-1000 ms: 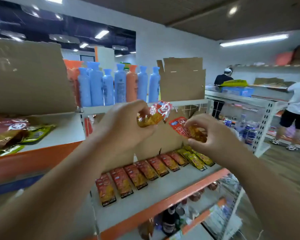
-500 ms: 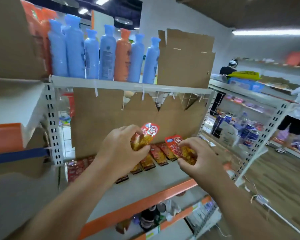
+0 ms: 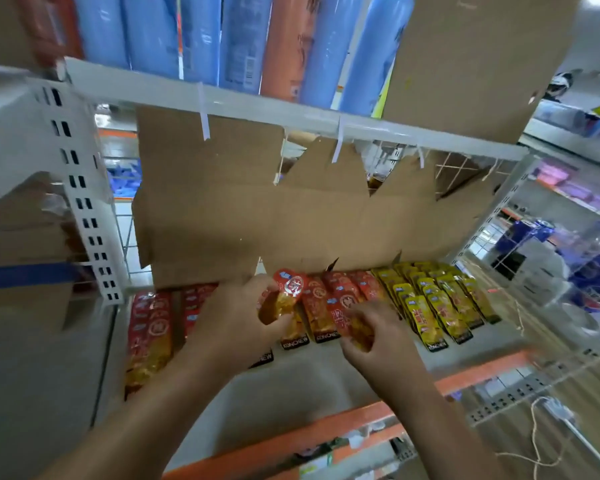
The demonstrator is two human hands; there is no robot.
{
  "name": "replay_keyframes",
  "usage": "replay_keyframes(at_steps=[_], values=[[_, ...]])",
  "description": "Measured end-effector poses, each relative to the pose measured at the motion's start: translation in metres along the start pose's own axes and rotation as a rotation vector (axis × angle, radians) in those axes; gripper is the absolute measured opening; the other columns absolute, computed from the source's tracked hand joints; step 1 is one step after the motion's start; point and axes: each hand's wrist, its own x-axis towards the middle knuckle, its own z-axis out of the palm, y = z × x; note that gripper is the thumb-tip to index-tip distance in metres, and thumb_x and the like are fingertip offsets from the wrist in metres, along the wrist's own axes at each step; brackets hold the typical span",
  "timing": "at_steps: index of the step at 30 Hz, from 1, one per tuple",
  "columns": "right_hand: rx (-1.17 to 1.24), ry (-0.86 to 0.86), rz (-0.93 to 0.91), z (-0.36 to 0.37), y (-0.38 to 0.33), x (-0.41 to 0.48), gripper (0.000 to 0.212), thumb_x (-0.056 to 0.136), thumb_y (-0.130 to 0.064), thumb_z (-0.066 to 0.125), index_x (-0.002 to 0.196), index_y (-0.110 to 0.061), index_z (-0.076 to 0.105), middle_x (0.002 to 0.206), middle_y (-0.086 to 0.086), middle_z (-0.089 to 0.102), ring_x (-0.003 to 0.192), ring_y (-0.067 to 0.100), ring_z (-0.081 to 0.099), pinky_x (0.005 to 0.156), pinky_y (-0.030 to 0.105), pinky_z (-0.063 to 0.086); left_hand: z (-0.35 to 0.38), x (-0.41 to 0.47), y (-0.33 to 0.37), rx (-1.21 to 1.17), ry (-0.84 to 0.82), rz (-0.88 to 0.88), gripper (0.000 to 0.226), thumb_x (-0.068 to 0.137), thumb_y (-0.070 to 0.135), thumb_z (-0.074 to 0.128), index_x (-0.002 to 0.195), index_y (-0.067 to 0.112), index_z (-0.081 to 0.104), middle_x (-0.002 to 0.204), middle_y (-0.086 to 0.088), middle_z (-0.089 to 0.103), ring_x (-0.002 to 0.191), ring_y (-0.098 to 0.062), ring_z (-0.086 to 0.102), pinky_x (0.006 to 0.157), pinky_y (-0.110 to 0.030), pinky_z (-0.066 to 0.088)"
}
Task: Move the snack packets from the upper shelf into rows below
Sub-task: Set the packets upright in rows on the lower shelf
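At centre frame, your left hand (image 3: 236, 320) gripped a red packet (image 3: 284, 296); your right hand (image 3: 378, 337) pinched another packet (image 3: 347, 317) over the shelf (image 3: 291, 386) rows.

One wide-angle camera, worn on the head, faces forward and slightly down into the white metal shelf with the orange front edge (image 3: 291, 382), from close range. The left hand (image 3: 236, 317) enters the frame from 7 o'clock and the right hand (image 3: 381, 341) from 5 o'clock, both just below centre. The white upper shelf board (image 3: 257, 109) crosses at 12 o'clock.
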Motion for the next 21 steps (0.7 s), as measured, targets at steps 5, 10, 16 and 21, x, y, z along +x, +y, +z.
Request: replay_keyframes(at_steps=[5, 10, 16, 21], values=[[0.021, -0.022, -0.009, 0.026, 0.031, 0.008, 0.040, 0.075, -0.030, 0.068, 0.114, -0.026, 0.063, 0.112, -0.010, 0.056, 0.106, 0.011, 0.054, 0.090, 0.019, 0.042, 0.038, -0.005, -0.010, 0.092, 0.066, -0.028, 0.047, 0.081, 0.055, 0.072, 0.124, 0.040, 0.059, 0.120, 0.020, 0.052, 0.104, -0.005, 0.054, 0.083, -0.025, 0.048], [0.037, -0.033, -0.059, 0.048, 0.071, 0.015, 0.041, 0.074, -0.030, 0.069, 0.114, -0.022, 0.068, 0.124, -0.004, 0.055, 0.114, 0.018, 0.053, 0.097, 0.030, 0.044, 0.093, -0.009, -0.009, 0.201, 0.161, -0.121, 0.056, 0.077, 0.061, 0.061, 0.127, 0.035, 0.060, 0.124, 0.009, 0.057, 0.102, -0.014, 0.059, 0.080, -0.030, 0.052], [0.106, -0.107, -0.163, 0.059, 0.120, 0.035, 0.043, 0.075, -0.030, 0.078, 0.117, -0.022, 0.068, 0.136, -0.007, 0.045, 0.122, 0.014, 0.047, 0.100, 0.028, 0.040, 0.156, -0.004, 0.003, 0.313, 0.275, -0.328, 0.063, 0.083, 0.065, 0.059, 0.138, 0.036, 0.053, 0.139, 0.002, 0.052, 0.119, -0.021, 0.054, 0.096, -0.042, 0.051], [0.151, -0.119, -0.245, 0.062, 0.138, 0.053, 0.041, 0.078, -0.022, 0.083, 0.115, -0.025, 0.066, 0.137, -0.008, 0.045, 0.124, 0.015, 0.047, 0.101, 0.026, 0.039, 0.182, 0.009, 0.016, 0.406, 0.355, -0.405, 0.060, 0.086, 0.056, 0.066, 0.140, 0.032, 0.055, 0.143, 0.001, 0.052, 0.128, -0.024, 0.049, 0.106, -0.052, 0.044]])
